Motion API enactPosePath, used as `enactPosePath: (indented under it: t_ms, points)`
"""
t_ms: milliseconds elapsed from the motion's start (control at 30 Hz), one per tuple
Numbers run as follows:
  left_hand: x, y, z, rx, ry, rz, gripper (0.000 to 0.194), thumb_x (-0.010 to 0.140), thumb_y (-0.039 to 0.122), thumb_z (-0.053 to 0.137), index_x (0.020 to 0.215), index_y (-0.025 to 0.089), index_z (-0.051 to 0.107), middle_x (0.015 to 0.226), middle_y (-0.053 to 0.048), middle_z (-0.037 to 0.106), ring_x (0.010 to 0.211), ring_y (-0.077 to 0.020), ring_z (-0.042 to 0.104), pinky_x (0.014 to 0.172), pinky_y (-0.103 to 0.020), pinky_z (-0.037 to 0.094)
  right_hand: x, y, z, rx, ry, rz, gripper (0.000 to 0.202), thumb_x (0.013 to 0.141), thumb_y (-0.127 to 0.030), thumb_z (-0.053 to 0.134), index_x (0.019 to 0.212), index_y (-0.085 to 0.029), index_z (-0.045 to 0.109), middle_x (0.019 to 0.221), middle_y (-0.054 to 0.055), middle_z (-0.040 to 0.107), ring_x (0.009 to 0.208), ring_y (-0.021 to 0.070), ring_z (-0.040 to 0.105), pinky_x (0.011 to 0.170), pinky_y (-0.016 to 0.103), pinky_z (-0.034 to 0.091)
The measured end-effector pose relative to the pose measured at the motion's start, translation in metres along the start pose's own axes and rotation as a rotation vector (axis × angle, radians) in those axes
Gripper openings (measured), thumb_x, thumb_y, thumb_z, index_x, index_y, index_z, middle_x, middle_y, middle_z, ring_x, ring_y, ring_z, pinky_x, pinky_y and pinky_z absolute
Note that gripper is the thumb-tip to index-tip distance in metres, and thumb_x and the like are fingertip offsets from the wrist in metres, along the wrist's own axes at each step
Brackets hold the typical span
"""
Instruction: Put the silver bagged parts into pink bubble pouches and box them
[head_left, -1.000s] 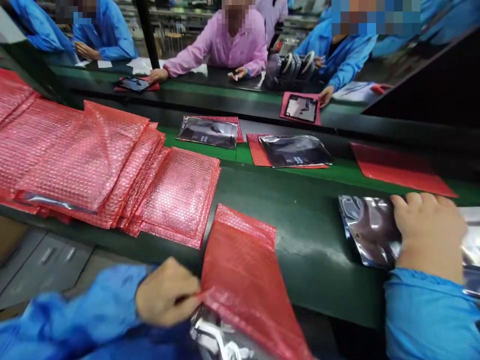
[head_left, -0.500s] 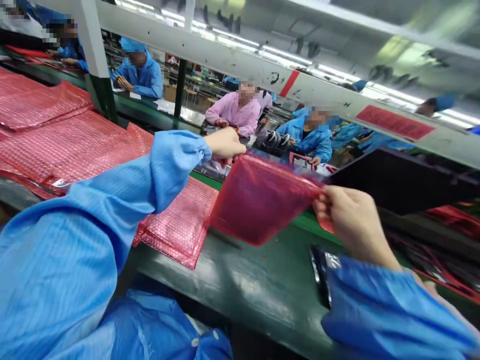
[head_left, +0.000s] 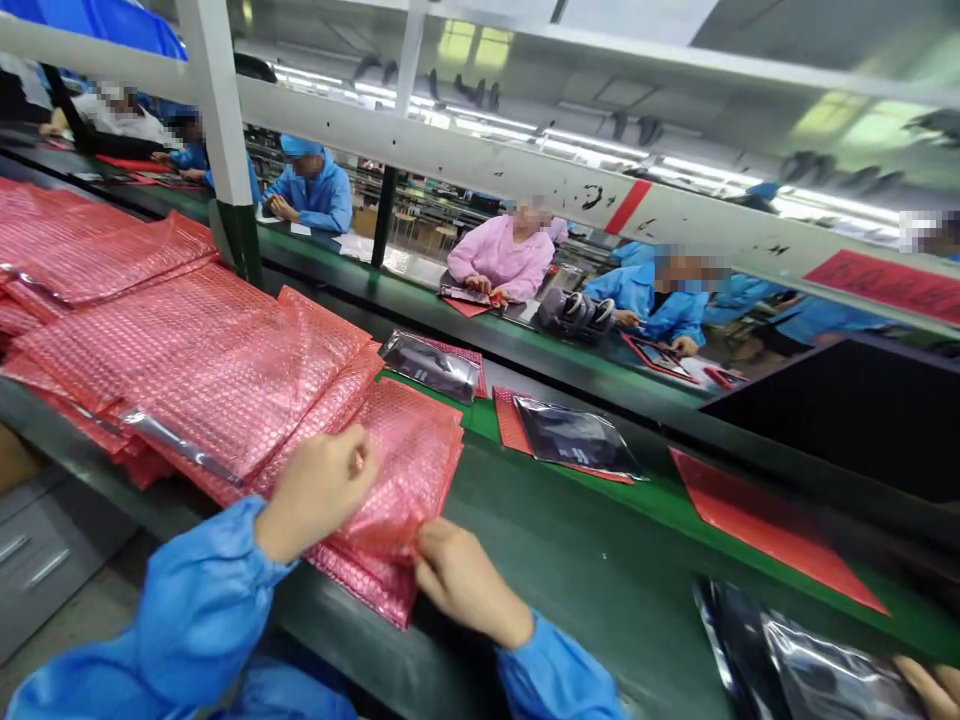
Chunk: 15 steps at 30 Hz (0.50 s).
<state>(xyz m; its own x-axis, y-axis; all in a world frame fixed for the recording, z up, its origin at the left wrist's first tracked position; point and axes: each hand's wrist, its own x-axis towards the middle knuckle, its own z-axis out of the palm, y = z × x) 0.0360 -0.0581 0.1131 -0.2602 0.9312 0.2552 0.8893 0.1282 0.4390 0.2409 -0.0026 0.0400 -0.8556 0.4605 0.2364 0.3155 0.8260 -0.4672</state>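
My right hand (head_left: pixel 465 580) pinches the edge of a red bubble-wrap bag (head_left: pixel 386 535) on the front stack of such bags. Above the same stack is my left hand (head_left: pixel 322 490), its fingers curled closed; whatever they may hold is hidden. Part of the bag lies behind and under my left hand. Larger red bubble-wrap bags (head_left: pixel 202 360) lie in a broad, overlapping heap to the left.
On the green bench (head_left: pixel 555 570) lie a dark glossy packet (head_left: pixel 577 435) on red wrap, another dark packet (head_left: pixel 431 365) and a flat red sheet (head_left: pixel 780 530). At lower right, another person's hand (head_left: pixel 934 690) touches black shiny packets (head_left: pixel 825 660). Co-workers sit across.
Both hands have come down and left, bringing the red bag from mid-air onto the front stack. The view has shifted, showing dark packets behind the bench's middle.
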Motion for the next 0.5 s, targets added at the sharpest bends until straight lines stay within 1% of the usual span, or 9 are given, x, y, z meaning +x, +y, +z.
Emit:
enactPosePath:
  t_ms: [33, 100, 133, 200, 267, 300, 367, 433, 500]
  points:
    - [0.006, 0.007, 0.019, -0.037, -0.056, 0.035, 0.026, 0.086, 0.026, 0.041, 0.071, 0.018, 0.061, 0.055, 0.000, 0.058, 0.053, -0.0138, 0.053, 0.054, -0.026, 0.028, 0.000, 0.005, 0.013, 0.042, -0.071, 0.004, 0.017, 0.074, -0.012, 0.041, 0.060, -0.020, 0.034, 0.062, 0.001, 0.048, 0.059, 0.0131, 0.040, 0.058, 0.026, 0.033]
    - [0.030, 0.024, 0.056, -0.109, -0.168, 0.117, 0.024, 0.084, 0.025, 0.044, 0.069, 0.019, 0.061, 0.060, -0.001, 0.063, 0.058, -0.0148, 0.056, 0.055, -0.026, 0.028, 0.001, 0.015, 0.021, 0.175, -0.171, 0.037, 0.022, 0.068, -0.011, 0.045, 0.057, -0.020, 0.028, 0.058, -0.001, 0.041, 0.056, 0.0114, 0.035, 0.057, 0.026, 0.031]
    - [0.045, 0.031, 0.074, -0.139, -0.205, 0.133, 0.023, 0.084, 0.026, 0.045, 0.070, 0.020, 0.062, 0.064, -0.002, 0.065, 0.061, -0.0153, 0.057, 0.056, -0.026, 0.029, 0.002, 0.020, 0.018, 0.249, -0.212, 0.050, 0.024, 0.068, -0.012, 0.046, 0.055, -0.019, 0.028, 0.056, -0.002, 0.040, 0.054, 0.0104, 0.035, 0.056, 0.025, 0.031]
    - [0.075, 0.040, 0.107, -0.175, -0.234, 0.100, 0.022, 0.084, 0.027, 0.045, 0.073, 0.020, 0.064, 0.072, -0.004, 0.068, 0.067, -0.0167, 0.059, 0.058, -0.027, 0.031, 0.005, 0.035, 0.004, 0.388, -0.319, 0.111, 0.026, 0.074, -0.016, 0.050, 0.051, -0.018, 0.038, 0.056, -0.002, 0.048, 0.053, 0.0090, 0.041, 0.055, 0.023, 0.034]
    - [0.096, 0.038, 0.133, -0.176, -0.229, 0.024, 0.027, 0.087, 0.026, 0.040, 0.080, 0.019, 0.065, 0.079, -0.007, 0.070, 0.071, -0.0189, 0.062, 0.060, -0.028, 0.033, 0.012, 0.058, -0.016, 0.431, -0.353, 0.293, 0.027, 0.082, -0.025, 0.054, 0.056, -0.016, 0.054, 0.062, 0.000, 0.058, 0.056, 0.0093, 0.050, 0.057, 0.021, 0.040]
    - [0.102, 0.035, 0.144, -0.176, -0.225, -0.001, 0.029, 0.089, 0.026, 0.038, 0.082, 0.018, 0.065, 0.080, -0.009, 0.070, 0.073, -0.0200, 0.063, 0.061, -0.028, 0.033, 0.017, 0.074, -0.026, 0.424, -0.323, 0.418, 0.028, 0.085, -0.029, 0.056, 0.061, -0.015, 0.059, 0.065, 0.001, 0.061, 0.059, 0.0100, 0.054, 0.060, 0.021, 0.043]
    - [0.107, 0.028, 0.159, -0.168, -0.233, -0.005, 0.031, 0.090, 0.027, 0.036, 0.084, 0.018, 0.065, 0.081, -0.010, 0.070, 0.074, -0.0217, 0.064, 0.061, -0.029, 0.034, 0.033, 0.111, -0.043, 0.354, -0.192, 0.654, 0.028, 0.089, -0.035, 0.057, 0.073, -0.013, 0.063, 0.071, 0.002, 0.063, 0.065, 0.0115, 0.058, 0.065, 0.024, 0.047]
    - [0.107, 0.024, 0.167, -0.137, -0.252, 0.027, 0.031, 0.090, 0.029, 0.037, 0.083, 0.019, 0.065, 0.081, -0.009, 0.070, 0.076, -0.0228, 0.065, 0.061, -0.029, 0.035, 0.058, 0.153, -0.056, 0.260, -0.059, 0.799, 0.028, 0.092, -0.038, 0.055, 0.089, -0.012, 0.063, 0.083, 0.003, 0.063, 0.072, 0.0131, 0.060, 0.068, 0.028, 0.051]
    - [0.105, 0.025, 0.169, -0.099, -0.274, 0.055, 0.031, 0.090, 0.029, 0.036, 0.083, 0.019, 0.065, 0.082, -0.008, 0.071, 0.076, -0.0233, 0.066, 0.061, -0.029, 0.037, 0.091, 0.194, -0.065, 0.189, 0.050, 0.923, 0.029, 0.092, -0.039, 0.055, 0.103, -0.012, 0.060, 0.097, 0.005, 0.062, 0.081, 0.0153, 0.061, 0.072, 0.032, 0.053]
